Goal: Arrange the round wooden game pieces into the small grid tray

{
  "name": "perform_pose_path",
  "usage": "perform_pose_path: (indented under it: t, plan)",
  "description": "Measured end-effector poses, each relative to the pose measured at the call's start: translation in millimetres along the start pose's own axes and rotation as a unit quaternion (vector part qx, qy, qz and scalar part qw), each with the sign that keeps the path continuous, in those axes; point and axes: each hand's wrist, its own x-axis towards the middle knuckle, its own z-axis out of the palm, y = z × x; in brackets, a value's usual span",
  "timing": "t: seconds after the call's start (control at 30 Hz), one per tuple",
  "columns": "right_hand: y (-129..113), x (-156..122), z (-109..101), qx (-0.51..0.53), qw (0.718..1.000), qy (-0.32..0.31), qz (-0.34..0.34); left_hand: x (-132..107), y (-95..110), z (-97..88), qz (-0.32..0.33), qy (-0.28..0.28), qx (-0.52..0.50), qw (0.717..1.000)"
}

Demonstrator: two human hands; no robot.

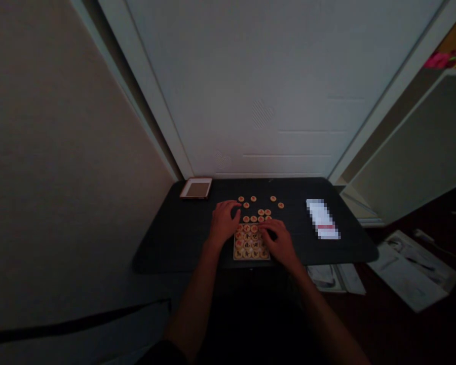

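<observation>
1. Found small, round, pale wooden discs (pixel 247 244), marked in red or black, packed in rows inside a shallow, square, pale-edged tray (pixel 234 249) near the front edge of a black, round-cornered table (pixel 163 228).
2. Saw left hand (pixel 225 218) arched at the tray's far left corner, released, with thumb and forefinger parted.
3. Saw right hand (pixel 278 238) bent over the tray's far right corner; could not tell grasp from mere touch.
4. Counted at least 10 loose discs (pixel 253 198) beyond the tray, some close to its far edge, others scattered.
5. Noted a shallow, reddish-brown-edged, white-lined box (pixel 186 188) at the table's far left corner.
6. Noted a white oblong item (pixel 323 219), blurred into blocks, at right.
</observation>
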Motion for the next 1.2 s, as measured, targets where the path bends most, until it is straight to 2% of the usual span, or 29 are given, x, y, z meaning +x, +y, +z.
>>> perform_pose_path:
  t: [0.2,0.47,0.8,1.2]
  plan:
    - [0,0,0,-0.004,1.000,-0.005,0.004,24,-18,16.2,0.017,-0.028,-0.010,0.999]
    - [-1,0,-1,-0.004,1.000,-0.008,0.004,41,-35,34.1,0.016,-0.019,-0.006,1.000]
    - [-4,1,-3,-0.007,1.000,-0.017,0.008,41,-33,39.5,0.014,-0.043,-0.009,0.999]
    - [-3,1,-2,-0.011,1.000,-0.019,0.011,41,-27,40.3,0.049,-0.074,-0.033,0.995]
